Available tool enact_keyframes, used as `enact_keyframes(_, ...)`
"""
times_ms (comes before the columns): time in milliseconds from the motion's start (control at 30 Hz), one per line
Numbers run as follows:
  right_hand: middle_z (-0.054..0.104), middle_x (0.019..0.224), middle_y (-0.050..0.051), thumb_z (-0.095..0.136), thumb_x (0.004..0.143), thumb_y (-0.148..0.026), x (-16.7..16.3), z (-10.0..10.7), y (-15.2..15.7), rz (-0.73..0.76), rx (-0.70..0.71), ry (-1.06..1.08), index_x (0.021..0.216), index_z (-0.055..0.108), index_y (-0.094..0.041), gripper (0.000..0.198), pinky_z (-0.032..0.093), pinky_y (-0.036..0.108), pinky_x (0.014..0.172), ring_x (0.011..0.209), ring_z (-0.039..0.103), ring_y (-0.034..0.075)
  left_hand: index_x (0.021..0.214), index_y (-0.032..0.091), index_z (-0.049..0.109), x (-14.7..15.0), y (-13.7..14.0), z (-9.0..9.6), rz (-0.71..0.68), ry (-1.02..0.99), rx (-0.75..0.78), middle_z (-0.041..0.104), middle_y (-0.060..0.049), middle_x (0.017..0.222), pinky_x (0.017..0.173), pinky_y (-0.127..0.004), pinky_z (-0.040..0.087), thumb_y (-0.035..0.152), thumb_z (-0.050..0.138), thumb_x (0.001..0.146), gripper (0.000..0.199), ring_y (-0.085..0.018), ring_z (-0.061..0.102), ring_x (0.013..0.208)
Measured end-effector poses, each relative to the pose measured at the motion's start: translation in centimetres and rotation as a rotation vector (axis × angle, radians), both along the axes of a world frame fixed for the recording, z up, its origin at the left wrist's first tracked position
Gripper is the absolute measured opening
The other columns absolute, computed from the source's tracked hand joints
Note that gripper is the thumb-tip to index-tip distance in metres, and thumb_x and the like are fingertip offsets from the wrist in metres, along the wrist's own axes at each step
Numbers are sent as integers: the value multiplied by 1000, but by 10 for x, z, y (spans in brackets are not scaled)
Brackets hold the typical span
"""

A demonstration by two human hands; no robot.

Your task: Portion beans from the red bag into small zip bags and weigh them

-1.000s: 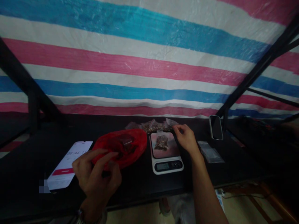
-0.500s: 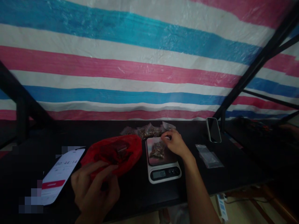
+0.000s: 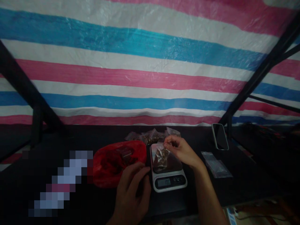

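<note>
1 small bag [image 3: 161, 154], contents [image 3: 161, 162] indistinct

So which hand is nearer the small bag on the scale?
Right: the right hand is at the top of the small bag; the left hand is left of the scale, by the red bag.

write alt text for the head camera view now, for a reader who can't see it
A person's right hand is at the top of a small filled clear bag on a white digital scale, the left hand loosely curled beside an open red plastic bag. More filled bags sit behind the scale; flat clear plastic and a phone are at right.
</note>
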State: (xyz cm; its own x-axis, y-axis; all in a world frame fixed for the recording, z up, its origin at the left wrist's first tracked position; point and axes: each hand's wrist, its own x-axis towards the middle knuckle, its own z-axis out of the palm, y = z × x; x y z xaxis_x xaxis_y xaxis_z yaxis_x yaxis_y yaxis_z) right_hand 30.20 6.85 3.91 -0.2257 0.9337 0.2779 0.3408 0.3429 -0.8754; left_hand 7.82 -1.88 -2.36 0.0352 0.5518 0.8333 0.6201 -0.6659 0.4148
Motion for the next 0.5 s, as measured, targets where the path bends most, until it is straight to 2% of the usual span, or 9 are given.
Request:
enact_keyframes(67,73,83,0,73,88,-34,-7,14,-10,148,-49,34,84,74,-22,13,50,28,73,79,64,18,136,27,62,7,2,0,-7,-128,-199,70,-11,132,96,-39,60,22,63,97,40,-25,69,119)
enact_keyframes(133,73,86,0,77,87,-33,-18,26,-19,264,-85,29,86,76,-23,10,51,28,75,81,65,17,137,27,63,10,6,3,-39,-279,-371,72,-11,135,96,-39,61,33,63,98,40,-26,70,120)
enact_keyframes(200,74,91,0,79,86,-32,-30,32,-24,332,-110,47,90,76,-24,10,51,28,78,85,66,17,121,26,73,10,10,9,-112,-415,-512,78,-8,121,89,-34,63,39,62,99,28,-24,75,107)
enact_keyframes(267,73,98,0,80,86,-31,-40,34,-26,353,-118,88,95,75,-24,12,51,29,81,89,66,17,101,24,77,9,13,16,-172,-531,-607,81,-6,103,80,-31,63,46,61,98,27,-21,77,91)
enact_keyframes(367,71,99,0,78,87,-27,-49,30,-24,341,-113,149,104,73,-25,18,49,29,80,87,64,16,89,23,77,8,16,27,-164,-670,-640,80,-4,91,73,-28,63,53,65,94,33,-21,77,81)
enact_keyframes(500,66,84,-5,74,85,-19,-51,24,-21,260,-72,193,106,70,-26,22,45,28,74,77,58,14,91,22,78,7,18,36,-97,-708,-574,81,-5,91,77,-28,65,54,73,87,33,-22,78,85)
